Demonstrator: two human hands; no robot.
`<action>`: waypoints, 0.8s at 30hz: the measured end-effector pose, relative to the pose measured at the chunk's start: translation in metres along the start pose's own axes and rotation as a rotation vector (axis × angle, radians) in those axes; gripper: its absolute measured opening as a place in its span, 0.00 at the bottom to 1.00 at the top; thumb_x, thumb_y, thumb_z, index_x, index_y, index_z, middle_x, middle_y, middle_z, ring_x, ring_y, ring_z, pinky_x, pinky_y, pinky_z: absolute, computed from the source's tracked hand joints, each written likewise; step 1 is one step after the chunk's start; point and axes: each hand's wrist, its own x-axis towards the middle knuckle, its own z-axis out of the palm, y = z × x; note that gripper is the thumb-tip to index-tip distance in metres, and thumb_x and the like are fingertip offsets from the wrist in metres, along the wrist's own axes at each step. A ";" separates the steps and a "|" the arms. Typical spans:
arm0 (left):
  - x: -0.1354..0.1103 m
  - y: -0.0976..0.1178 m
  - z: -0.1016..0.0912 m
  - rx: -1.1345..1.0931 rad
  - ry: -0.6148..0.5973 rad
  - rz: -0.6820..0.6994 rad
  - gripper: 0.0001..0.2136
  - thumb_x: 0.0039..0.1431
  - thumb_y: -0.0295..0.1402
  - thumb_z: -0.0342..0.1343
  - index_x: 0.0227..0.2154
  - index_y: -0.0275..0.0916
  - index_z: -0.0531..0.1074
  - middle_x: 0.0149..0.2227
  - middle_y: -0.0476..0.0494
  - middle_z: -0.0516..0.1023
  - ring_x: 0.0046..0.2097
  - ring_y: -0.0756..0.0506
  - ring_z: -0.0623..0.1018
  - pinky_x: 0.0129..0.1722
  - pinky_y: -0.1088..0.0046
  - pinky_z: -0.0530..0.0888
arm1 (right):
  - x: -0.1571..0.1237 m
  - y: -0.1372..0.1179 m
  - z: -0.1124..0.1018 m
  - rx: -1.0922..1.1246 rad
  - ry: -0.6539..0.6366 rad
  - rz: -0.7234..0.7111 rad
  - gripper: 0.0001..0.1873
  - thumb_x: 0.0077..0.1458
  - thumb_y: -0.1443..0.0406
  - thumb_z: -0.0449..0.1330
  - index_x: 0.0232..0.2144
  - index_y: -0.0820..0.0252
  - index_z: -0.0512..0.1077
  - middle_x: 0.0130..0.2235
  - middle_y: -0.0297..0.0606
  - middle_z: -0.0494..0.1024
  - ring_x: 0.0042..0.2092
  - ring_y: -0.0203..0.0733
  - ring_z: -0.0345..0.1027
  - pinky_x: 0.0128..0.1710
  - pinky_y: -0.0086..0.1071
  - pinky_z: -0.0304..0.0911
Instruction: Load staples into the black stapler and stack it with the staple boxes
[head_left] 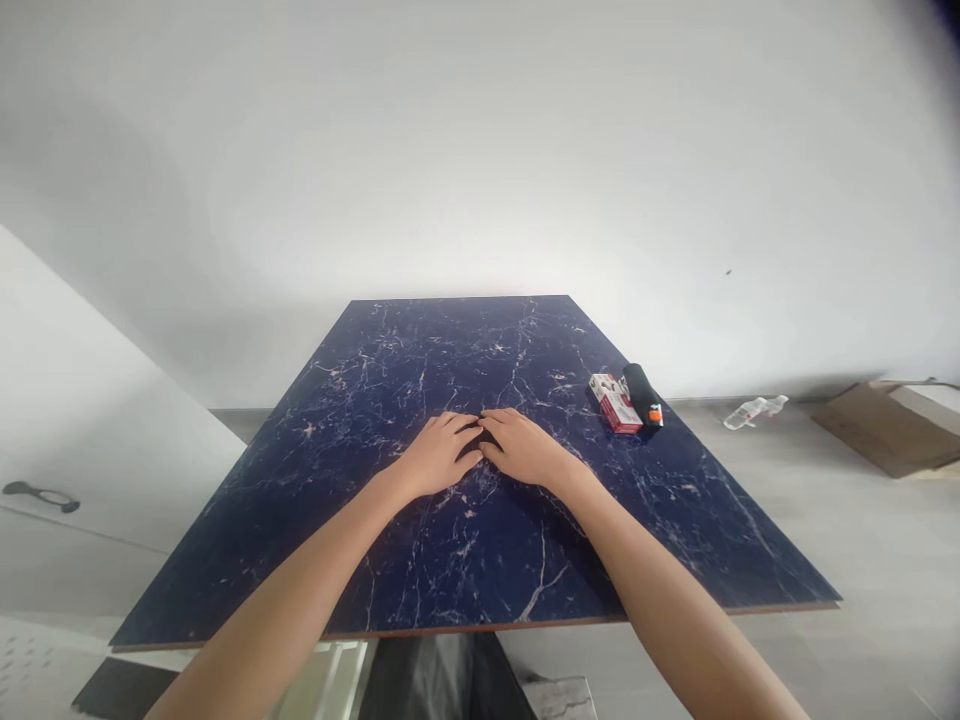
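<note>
My left hand (pixel 437 455) lies palm down on a dark blue, white-veined tabletop (pixel 450 350), its fingers stretched out. Opposite it, my right hand (pixel 523 448) rests in the same way. The fingertips of both hands meet, or nearly so, around the middle of the table. Neither hand shows anything held, though the palms are hidden. To the right of my right hand sits a small red and white box (pixel 616 404). Right beside that box lies a black cylindrical object (pixel 640 390) with an orange part at its near end; I cannot make out its kind.
A pale wall (pixel 480 150) stands behind the table. On the floor to the right are a clear plastic bottle (pixel 754 411), seemingly crumpled, and a brown cardboard box (pixel 889 428). At left is a white cabinet or door panel (pixel 90 420) with a dark handle (pixel 41 495).
</note>
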 end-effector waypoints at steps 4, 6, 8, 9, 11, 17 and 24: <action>0.000 0.000 0.000 -0.003 -0.001 -0.001 0.22 0.72 0.44 0.44 0.63 0.44 0.68 0.66 0.42 0.66 0.66 0.36 0.62 0.62 0.50 0.63 | 0.000 0.000 0.000 -0.006 -0.010 0.005 0.20 0.64 0.67 0.53 0.55 0.69 0.73 0.58 0.53 0.73 0.61 0.55 0.64 0.63 0.45 0.58; 0.000 -0.002 0.000 -0.017 0.007 -0.004 0.22 0.72 0.45 0.45 0.63 0.45 0.68 0.66 0.42 0.66 0.66 0.36 0.62 0.63 0.50 0.63 | 0.000 0.000 0.000 0.001 -0.016 0.014 0.20 0.64 0.66 0.53 0.55 0.68 0.74 0.58 0.53 0.73 0.61 0.55 0.65 0.62 0.45 0.58; 0.000 -0.006 0.001 -0.037 0.016 -0.002 0.22 0.71 0.45 0.46 0.62 0.46 0.69 0.66 0.43 0.66 0.65 0.36 0.63 0.63 0.50 0.63 | 0.000 -0.001 0.000 0.011 -0.014 0.028 0.20 0.64 0.65 0.53 0.55 0.67 0.74 0.58 0.54 0.73 0.60 0.55 0.65 0.61 0.45 0.59; 0.001 -0.008 0.001 -0.047 0.018 0.000 0.22 0.71 0.46 0.47 0.62 0.47 0.69 0.65 0.43 0.67 0.65 0.36 0.63 0.63 0.51 0.62 | 0.001 -0.002 0.000 0.018 -0.013 0.034 0.20 0.64 0.65 0.53 0.55 0.67 0.74 0.58 0.53 0.73 0.60 0.55 0.66 0.61 0.45 0.59; 0.002 -0.011 0.001 -0.061 0.020 0.002 0.21 0.71 0.46 0.47 0.61 0.47 0.70 0.65 0.43 0.67 0.65 0.37 0.63 0.63 0.51 0.62 | 0.001 -0.002 -0.002 0.036 -0.023 0.038 0.20 0.65 0.64 0.53 0.54 0.66 0.75 0.57 0.52 0.73 0.58 0.54 0.67 0.59 0.43 0.60; 0.005 -0.004 -0.011 -0.107 0.169 -0.011 0.17 0.71 0.43 0.47 0.35 0.41 0.78 0.41 0.43 0.80 0.44 0.43 0.76 0.48 0.62 0.69 | -0.007 0.033 -0.036 0.055 0.211 0.284 0.23 0.65 0.58 0.54 0.57 0.62 0.73 0.58 0.47 0.74 0.58 0.53 0.68 0.59 0.43 0.61; -0.012 -0.011 -0.043 -0.211 0.615 -0.185 0.24 0.71 0.43 0.45 0.18 0.39 0.56 0.17 0.54 0.53 0.20 0.52 0.57 0.25 0.71 0.55 | -0.074 0.117 -0.076 -0.084 0.706 0.962 0.34 0.61 0.53 0.55 0.65 0.63 0.63 0.60 0.53 0.71 0.62 0.59 0.62 0.61 0.52 0.58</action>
